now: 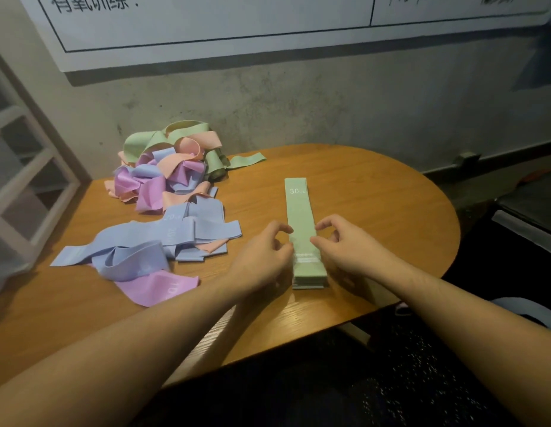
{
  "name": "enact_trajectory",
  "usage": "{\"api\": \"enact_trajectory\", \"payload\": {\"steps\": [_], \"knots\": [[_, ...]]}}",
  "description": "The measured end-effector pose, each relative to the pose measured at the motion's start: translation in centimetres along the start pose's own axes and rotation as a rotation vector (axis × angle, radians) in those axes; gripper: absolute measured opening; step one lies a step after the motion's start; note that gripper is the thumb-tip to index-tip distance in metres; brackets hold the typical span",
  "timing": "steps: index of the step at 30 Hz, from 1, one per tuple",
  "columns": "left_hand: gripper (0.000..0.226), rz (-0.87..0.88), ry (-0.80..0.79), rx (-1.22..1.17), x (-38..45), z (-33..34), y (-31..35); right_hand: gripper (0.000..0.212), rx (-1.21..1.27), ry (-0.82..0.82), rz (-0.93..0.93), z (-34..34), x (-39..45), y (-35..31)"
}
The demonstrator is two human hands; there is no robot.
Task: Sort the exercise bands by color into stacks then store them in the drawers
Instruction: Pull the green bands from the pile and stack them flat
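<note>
A neat stack of green exercise bands (300, 211), the top one marked 30, lies lengthwise in the middle of the round wooden table (385, 198). My left hand (263, 255) holds the stack's near left edge with curled fingers. My right hand (345, 246) pinches the right edge opposite it. To the left sits a tangled pile of pink, purple, blue and green bands (163, 171). In front of the pile lie loose blue bands (175, 237) and a purple band (157, 286). No drawers are in view.
A loose green band (248, 159) trails from the pile toward the concrete wall. A whiteboard (206, 23) hangs above. A white window frame (27, 180) stands at the left. Dark furniture (530, 208) is off the table's right side. My lap is below the near edge.
</note>
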State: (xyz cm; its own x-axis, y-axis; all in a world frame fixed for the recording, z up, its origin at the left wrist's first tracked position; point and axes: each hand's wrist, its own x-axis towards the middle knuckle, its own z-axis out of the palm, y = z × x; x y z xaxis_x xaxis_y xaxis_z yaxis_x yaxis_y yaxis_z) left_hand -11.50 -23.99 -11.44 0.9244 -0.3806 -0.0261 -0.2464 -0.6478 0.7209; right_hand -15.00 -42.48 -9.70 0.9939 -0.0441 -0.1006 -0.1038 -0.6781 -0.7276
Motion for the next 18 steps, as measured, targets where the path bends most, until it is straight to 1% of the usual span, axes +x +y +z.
{"api": "enact_trajectory", "payload": {"steps": [2,4,8,11,16,18], "knots": [[0.021,0.015,0.072,-0.024,-0.3,-0.9,-0.7,0.023,0.037,0.058,-0.058,-0.1,-0.1,-0.8],[0.019,0.032,0.133,-0.011,-0.7,-1.9,-1.6,0.018,0.052,0.068,-0.114,0.0,0.0,-1.9],[0.015,0.058,0.28,0.015,-1.5,-4.0,-3.9,0.01,0.058,0.034,-0.19,1.0,0.8,-4.0],[0.016,0.051,0.368,0.034,-2.0,-6.0,-5.5,0.01,0.031,-0.004,-0.227,2.2,1.6,-5.6],[0.025,0.125,0.42,0.289,-1.9,-9.9,-8.5,0.013,-0.02,-0.036,-0.268,4.0,3.9,-7.7],[0.028,0.122,0.413,0.379,-1.7,-11.3,-9.8,0.013,-0.046,-0.032,-0.274,4.7,5.0,-8.2]]}}
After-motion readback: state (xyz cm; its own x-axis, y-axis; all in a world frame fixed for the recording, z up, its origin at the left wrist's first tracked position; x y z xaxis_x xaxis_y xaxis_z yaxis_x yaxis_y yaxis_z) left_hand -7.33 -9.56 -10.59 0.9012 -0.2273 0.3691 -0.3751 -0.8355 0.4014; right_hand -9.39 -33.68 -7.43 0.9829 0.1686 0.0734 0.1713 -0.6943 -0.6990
